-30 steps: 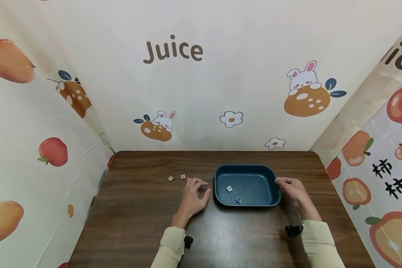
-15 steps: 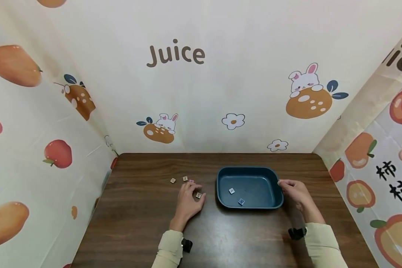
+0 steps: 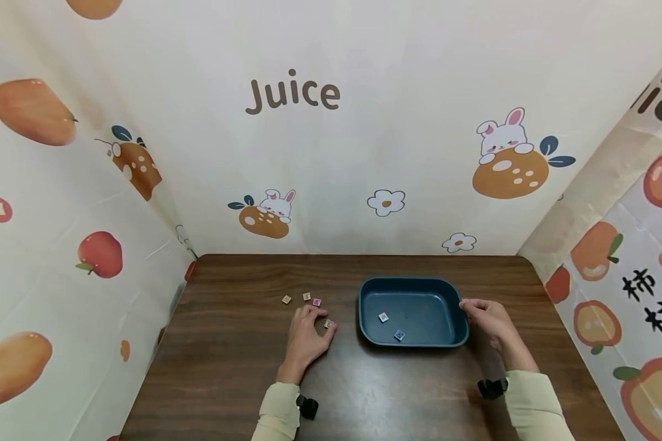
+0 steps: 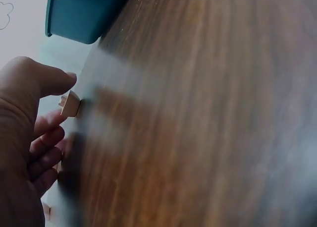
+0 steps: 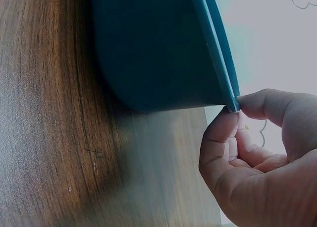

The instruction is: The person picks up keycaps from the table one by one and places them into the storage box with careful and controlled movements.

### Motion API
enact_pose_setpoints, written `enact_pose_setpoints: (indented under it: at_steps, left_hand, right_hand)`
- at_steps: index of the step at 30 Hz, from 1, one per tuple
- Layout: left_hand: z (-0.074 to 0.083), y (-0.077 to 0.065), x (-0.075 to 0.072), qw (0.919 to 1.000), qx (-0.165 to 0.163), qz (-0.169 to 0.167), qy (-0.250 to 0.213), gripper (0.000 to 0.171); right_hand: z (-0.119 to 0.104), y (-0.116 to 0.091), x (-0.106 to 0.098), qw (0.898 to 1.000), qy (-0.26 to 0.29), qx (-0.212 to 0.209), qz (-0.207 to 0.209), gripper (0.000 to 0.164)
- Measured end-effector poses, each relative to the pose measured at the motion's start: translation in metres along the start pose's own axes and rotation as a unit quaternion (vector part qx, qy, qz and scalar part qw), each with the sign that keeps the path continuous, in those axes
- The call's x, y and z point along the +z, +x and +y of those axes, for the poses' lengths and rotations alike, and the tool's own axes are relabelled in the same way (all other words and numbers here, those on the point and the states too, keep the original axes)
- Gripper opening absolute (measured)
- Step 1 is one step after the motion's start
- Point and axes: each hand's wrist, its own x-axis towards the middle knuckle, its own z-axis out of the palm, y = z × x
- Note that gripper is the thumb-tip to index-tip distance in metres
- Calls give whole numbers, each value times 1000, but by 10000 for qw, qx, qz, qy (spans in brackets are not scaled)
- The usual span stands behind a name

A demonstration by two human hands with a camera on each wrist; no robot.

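A small square pale wooden block (image 3: 328,324) with a dark mark on top sits between the thumb and index finger of my left hand (image 3: 306,338). In the left wrist view the thumb is a little above this block (image 4: 72,104) and the fingers lie below it. My right hand (image 3: 490,320) pinches the right rim of a blue rectangular tray (image 3: 414,343) between thumb and index finger. That grip on the tray's rim (image 5: 218,63) shows closely in the right wrist view. Inside the tray lie a white block (image 3: 383,317) and a blue block (image 3: 399,335).
Beyond the left hand are a pink block (image 3: 317,302) and two pale blocks, one central (image 3: 306,296) and one farther left (image 3: 286,299). All this rests on a dark wooden table (image 3: 226,367). A printed curtain (image 3: 331,147) rises behind the table and along both sides.
My left hand has drawn back slightly left and its fingers now surround the pale block, leaving the pink one uncovered. The right hand keeps its grip on the tray. The head view has shifted slightly.
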Motion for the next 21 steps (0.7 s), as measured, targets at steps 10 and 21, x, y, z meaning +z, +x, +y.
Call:
enact_pose_setpoints:
  at_steps: [10, 21]
  left_hand:
    - [-4, -1, 4, 9996, 164, 189, 103, 31]
    - [-4, -2, 2, 9996, 117, 115, 237, 28]
  right_hand:
    - [0, 0, 1, 10000, 80, 11, -6, 57]
    - [0, -1, 0, 9999, 119, -30, -10, 56]
